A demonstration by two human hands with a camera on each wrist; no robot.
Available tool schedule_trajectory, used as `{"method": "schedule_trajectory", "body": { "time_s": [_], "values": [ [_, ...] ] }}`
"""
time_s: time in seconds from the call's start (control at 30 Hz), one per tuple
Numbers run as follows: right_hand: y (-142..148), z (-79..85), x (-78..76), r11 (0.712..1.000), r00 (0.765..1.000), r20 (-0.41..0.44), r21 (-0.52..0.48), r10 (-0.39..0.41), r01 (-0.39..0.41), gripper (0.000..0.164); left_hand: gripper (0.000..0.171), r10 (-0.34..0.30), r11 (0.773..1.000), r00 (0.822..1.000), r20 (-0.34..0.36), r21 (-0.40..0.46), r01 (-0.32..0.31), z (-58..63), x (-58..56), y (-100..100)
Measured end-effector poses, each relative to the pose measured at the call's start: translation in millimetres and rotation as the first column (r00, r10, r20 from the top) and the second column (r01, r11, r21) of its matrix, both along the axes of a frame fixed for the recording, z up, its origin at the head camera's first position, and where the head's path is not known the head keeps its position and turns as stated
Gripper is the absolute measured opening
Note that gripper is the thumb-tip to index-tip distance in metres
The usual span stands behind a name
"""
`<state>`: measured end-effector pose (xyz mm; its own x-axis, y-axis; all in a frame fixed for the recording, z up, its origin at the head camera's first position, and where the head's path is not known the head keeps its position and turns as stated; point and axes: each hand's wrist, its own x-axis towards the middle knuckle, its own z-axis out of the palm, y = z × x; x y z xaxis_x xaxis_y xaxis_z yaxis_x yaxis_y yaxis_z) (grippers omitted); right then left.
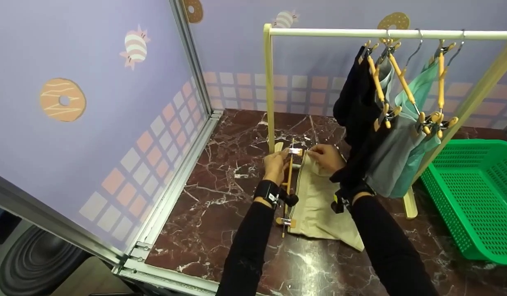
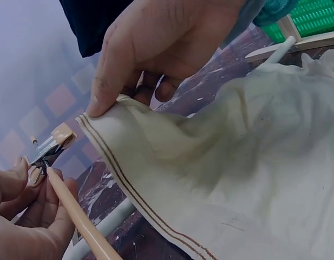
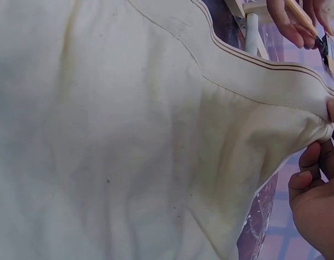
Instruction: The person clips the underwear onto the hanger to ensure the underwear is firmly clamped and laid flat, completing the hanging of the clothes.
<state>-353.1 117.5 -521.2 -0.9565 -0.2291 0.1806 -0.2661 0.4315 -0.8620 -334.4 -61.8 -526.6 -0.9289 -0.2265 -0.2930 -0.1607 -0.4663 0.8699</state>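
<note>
My left hand (image 1: 274, 166) grips the far clip (image 1: 295, 151) of a wooden clip hanger (image 1: 289, 181), its thumb and fingers on the clip's handles in the left wrist view. My right hand (image 1: 328, 158) pinches the far corner of a cream garment (image 1: 319, 205) by its waistband (image 2: 123, 162), which has brown stitched lines. That corner is raised close beside the far clip, with a small gap between them in the left wrist view. The hanger's near clip (image 1: 286, 222) lies by the waistband's near end. The rest of the garment spreads over the dark marbled tabletop.
A wooden clothes rack (image 1: 269, 82) stands behind the hands. From its white rail (image 1: 327, 32) hang dark, grey and green garments on clip hangers, close to my right forearm. At the right is a green plastic basket (image 1: 454, 218). A panelled wall (image 1: 154, 135) borders the left side.
</note>
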Motion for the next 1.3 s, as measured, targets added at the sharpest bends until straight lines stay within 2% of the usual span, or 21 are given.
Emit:
{"method": "schedule_trajectory", "body": {
  "time_s": [0.17, 0.33, 0.47, 0.7, 0.9, 1.13, 1.3],
  "values": [
    [-2, 5.4, -0.3, 1.000, 1.000, 0.024, 0.008, -0.008, 0.007, 0.018, 0.023, 0.011, 1.000, 1.000, -0.017, -0.015, -0.011, 2.1, 0.8, 1],
    [-3, 10.5, -0.4, 0.999, 0.998, 0.062, -0.033, -0.016, 0.018, 0.019, 0.019, 0.007, 0.999, 0.999, -0.040, -0.035, -0.009, 3.1, 0.4, 3],
    [-4, 14.2, -2.8, 0.999, 0.998, 0.049, -0.036, -0.030, 0.031, 0.020, 0.019, 0.000, 0.999, 0.999, -0.052, -0.047, -0.003, 3.6, -0.2, 4],
    [27, 22.9, 10.5, 0.987, 0.987, -0.022, 0.026, -0.157, 0.158, 0.021, 0.021, -0.152, 0.987, 0.988, -0.039, -0.051, 0.150, 5.5, 1.9, 42],
    [43, 20.3, 18.1, 0.972, 0.969, -0.095, 0.032, -0.227, 0.231, 0.020, 0.023, -0.228, 0.971, 0.972, -0.050, -0.082, 0.223, 2.0, 5.5, 57],
    [25, 8.3, 22.0, 0.972, 0.957, -0.169, -0.014, -0.234, 0.235, 0.016, 0.022, -0.246, 0.969, 0.965, -0.089, -0.028, 0.244, -10.2, 12.4, 41],
    [-5, 7.9, 17.8, 0.976, 0.956, -0.212, 0.040, -0.201, 0.214, 0.019, 0.025, -0.191, 0.982, 0.977, -0.093, -0.018, 0.190, -12.0, 12.2, 14]
  ]
}}
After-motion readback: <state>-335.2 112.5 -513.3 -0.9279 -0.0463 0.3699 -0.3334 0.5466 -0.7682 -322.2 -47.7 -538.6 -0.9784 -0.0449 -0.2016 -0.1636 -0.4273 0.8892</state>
